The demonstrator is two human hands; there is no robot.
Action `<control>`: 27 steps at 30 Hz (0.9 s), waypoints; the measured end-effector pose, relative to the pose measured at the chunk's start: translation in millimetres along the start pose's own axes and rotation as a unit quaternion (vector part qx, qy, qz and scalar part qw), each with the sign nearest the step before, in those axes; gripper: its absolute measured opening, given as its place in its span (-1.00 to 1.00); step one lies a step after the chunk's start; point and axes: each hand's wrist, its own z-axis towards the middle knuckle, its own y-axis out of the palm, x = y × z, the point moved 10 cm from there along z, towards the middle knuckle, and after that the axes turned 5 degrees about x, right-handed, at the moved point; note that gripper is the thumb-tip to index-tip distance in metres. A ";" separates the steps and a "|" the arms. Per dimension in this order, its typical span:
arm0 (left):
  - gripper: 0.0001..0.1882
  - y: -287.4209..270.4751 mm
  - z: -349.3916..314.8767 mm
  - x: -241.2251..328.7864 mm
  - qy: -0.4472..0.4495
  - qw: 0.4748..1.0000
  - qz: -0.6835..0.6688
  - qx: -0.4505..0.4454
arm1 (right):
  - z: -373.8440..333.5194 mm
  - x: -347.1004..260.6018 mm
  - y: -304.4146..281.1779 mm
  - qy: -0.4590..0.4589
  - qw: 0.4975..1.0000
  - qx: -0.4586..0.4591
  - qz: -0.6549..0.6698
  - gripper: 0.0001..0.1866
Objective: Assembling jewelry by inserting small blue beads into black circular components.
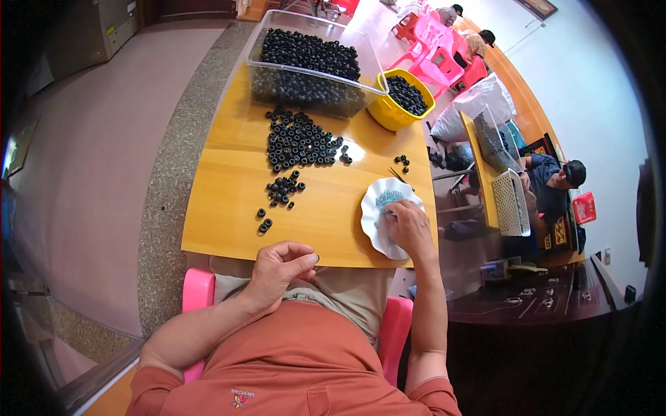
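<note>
My right hand (413, 227) reaches over the white, wavy-rimmed plate (372, 232) at the table's right side. Its fingers are drawn together at the small pale blue rings (390, 199) in the plate; whatever is between the fingertips is hidden. My left hand (281, 272) hovers just off the near table edge, thumb and forefinger pinched, with a tiny dark bit at the tips too small to name. Ahead of it lie a few loose black ring-shaped pieces (264, 226), a small heap (283, 188) and a larger spread (298, 142) of the same pieces.
A clear plastic bin (316, 78) and a yellow tub (392, 119), both holding black pieces, stand at the table's (222, 187) far end. A thin dark tool (402, 178) lies behind the plate. Rightward, a person (548, 177) sits beside a white perforated basket (511, 204).
</note>
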 end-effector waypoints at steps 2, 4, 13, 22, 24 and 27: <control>-0.87 1.2 -0.8 0.2 0.001 1.000 -0.001 -0.001 | -1.1 0.4 -0.2 0.001 1.000 0.007 0.014 -0.83; -0.87 0.6 -1.2 -0.6 -0.006 1.000 0.001 0.005 | -1.4 -0.3 -0.8 0.002 1.000 0.014 0.027 -0.85; -0.89 1.7 0.0 1.1 0.005 1.000 0.003 -0.002 | 0.7 -3.2 -2.4 0.004 0.999 0.011 0.046 -0.89; -0.89 1.0 -1.0 0.3 -0.001 1.000 0.007 0.001 | 6.0 -7.8 2.2 -0.011 0.999 0.009 0.036 -0.92; -0.89 1.2 -1.1 0.4 0.001 1.000 0.007 0.001 | 6.0 -9.0 1.4 -0.010 0.999 0.007 0.042 -0.91; -0.89 1.3 -1.4 0.7 0.000 1.000 0.008 0.002 | 5.5 -12.4 -0.7 -0.017 0.999 0.012 0.035 -0.90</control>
